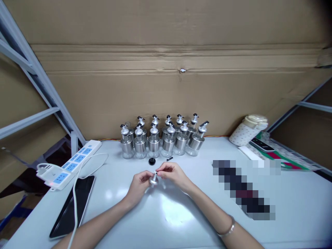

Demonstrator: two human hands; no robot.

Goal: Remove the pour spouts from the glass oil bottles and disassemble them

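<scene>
So from where I'm stood the left hand (140, 185) is pinching a silver spout (154, 181) by its side and the right hand (173, 173) has its top nipped, kinda over the table (135, 224), near a black cap (151, 161) and two rows of bottles (154, 146).

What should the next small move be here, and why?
Probably the right hand should reach for the small black piece on the table: the left hand holds the silver spout, and the spouts on the bottles carry black tops.
</scene>
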